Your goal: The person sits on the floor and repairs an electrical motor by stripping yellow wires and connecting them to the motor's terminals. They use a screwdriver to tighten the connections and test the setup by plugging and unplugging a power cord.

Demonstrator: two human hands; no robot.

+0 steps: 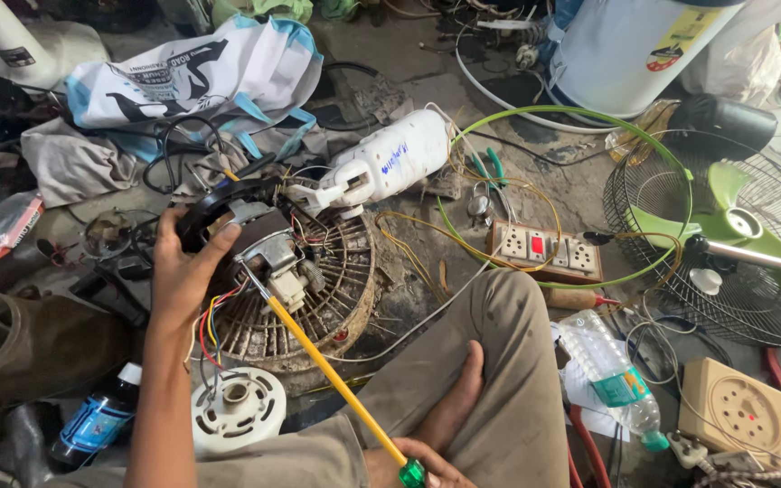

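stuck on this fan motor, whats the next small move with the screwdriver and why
Probably turn the screwdriver in place: its tip already sits on the motor, which the left hand steadies over the dirty fan grille, while the right hand grips the handle.

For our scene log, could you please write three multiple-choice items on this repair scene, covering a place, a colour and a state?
1. Where is the white plastic disc?
A. on the socket board
B. on the floor by the left forearm
C. inside the green fan

2. What colour is the screwdriver shaft?
A. yellow
B. red
C. black

3. What is the left hand doing?
A. resting flat
B. gripping the fan motor
C. holding a bottle

B: it lies beside the forearm.
A: the shaft is yellow.
B: its fingers wrap the motor.
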